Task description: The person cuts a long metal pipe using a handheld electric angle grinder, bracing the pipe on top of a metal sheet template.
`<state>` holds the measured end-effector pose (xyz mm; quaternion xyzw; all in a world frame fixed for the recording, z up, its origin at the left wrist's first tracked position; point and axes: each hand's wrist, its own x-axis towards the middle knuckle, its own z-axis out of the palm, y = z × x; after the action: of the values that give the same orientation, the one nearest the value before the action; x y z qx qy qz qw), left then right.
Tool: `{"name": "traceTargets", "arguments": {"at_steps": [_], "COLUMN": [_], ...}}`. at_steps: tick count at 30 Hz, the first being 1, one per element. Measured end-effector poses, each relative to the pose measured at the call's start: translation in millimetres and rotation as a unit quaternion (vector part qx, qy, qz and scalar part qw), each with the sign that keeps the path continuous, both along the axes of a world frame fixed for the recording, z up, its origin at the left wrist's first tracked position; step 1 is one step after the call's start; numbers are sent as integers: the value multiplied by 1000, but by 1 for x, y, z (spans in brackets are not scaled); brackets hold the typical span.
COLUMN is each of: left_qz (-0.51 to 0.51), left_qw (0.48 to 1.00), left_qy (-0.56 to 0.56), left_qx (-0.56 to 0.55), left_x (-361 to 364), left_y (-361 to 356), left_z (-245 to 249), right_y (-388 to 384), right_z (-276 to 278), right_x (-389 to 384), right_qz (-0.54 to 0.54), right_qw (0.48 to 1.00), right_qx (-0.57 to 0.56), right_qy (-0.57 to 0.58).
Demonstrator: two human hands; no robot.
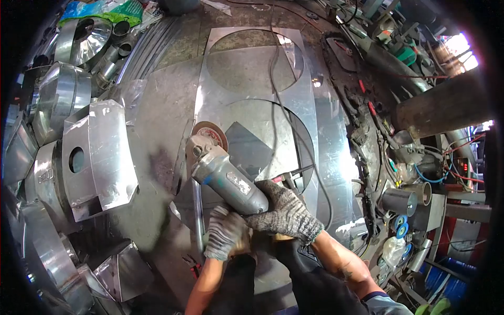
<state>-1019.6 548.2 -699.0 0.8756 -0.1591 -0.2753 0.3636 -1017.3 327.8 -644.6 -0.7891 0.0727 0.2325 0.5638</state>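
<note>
An angle grinder with a grey body and a reddish-brown disc hangs over the floor, its head pointing up and to the left. My right hand, in a grey knitted glove, is wrapped round the rear end of the grinder. Just to the left, my left hand, in a similar glove, is near the underside of the body; its fingers are smeared by motion. Beyond the tool lies a metal sheet with two large round cutouts. A cable runs across it.
Shaped metal parts are piled along the left. A metal rod lies below the grinder, with red-handled pliers nearby. On the right are a large pipe, metal cylinders and tangled cables.
</note>
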Motion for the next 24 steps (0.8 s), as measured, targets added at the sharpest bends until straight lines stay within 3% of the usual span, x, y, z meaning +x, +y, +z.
{"name": "traceTargets", "arguments": {"at_steps": [2,3,5,7,8,10,12,14,16,18,19,22,23,24], "left_qz": [215,315,484,480,472,518,440,428,472,457,442,471,416,359], "left_qw": [940,867,644,631,620,638,564,567,624,627,629,641,635,626], "left_qy": [127,184,276,268,260,278,301,304,244,244,244,260,269,280], "left_qx": [-232,-340,-524,-548,-570,-497,-631,-635,-573,-583,-590,-547,-592,-634], "left_x": [3,3,0,-6,-9,-11,-14,-19,-21,-22,-23,-31,-23,-16], "left_y": [-17,-26,-35,-31,-29,-12,-5,-3,-4,-5,-4,8,-1,-9], "left_z": [0,2,3,5,5,-11,-17,-22,-32,-38,-41,-57,-43,-30], "right_y": [-1,0,6,10,8,5,7,13,21,26,27,25,21,20], "right_z": [-9,-8,5,1,-5,-11,-9,-8,-8,-12,-21,-32,-17,-23], "right_x": [-6,-8,-11,-21,-22,-27,-25,-29,-32,-30,-33,-34,-25,-27], "right_qz": [35,60,67,79,81,114,116,111,91,82,55,48,80,73], "right_qw": [998,996,992,956,957,956,959,922,933,961,952,947,962,960], "right_qx": [-35,-48,-80,-214,-213,-247,-232,-265,-254,-225,-221,-203,-193,-191], "right_qy": [-48,-40,-69,-183,-180,-109,-109,-260,-237,-136,-203,-244,-178,-194]}}
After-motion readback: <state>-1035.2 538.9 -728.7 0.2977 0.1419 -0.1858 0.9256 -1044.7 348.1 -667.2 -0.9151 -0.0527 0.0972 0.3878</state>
